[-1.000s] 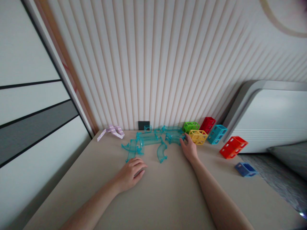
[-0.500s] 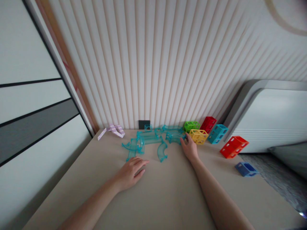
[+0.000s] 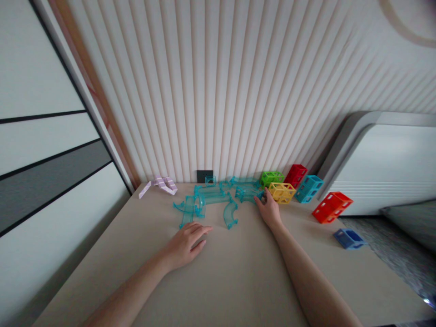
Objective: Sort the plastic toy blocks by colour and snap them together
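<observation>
Left hand [image 3: 188,242] lies slack; right hand [image 3: 267,208] meets teal track [image 3: 247,195], grip unclear. Likely light, stiff: pinch its end.

Wall [image 3: 177,91]: cream, vertical ribs, fills upper centre. Curved beige band [image 3: 402,26], upper right. Cabinet [image 3: 37,77], left edge: white panels, black strips, one grey stripe. Table [image 3: 252,277]: beige, lower centre. Headboard [image 3: 391,156], right: white, grey rim; grey fabric [image 3: 384,238] below. Light soft.

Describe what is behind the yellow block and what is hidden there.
Behind the yellow block are the green block, to the left, the dark red block, to the right, and the ribbed wall. Part of the green block's lower edge is covered and cannot be seen.
</observation>
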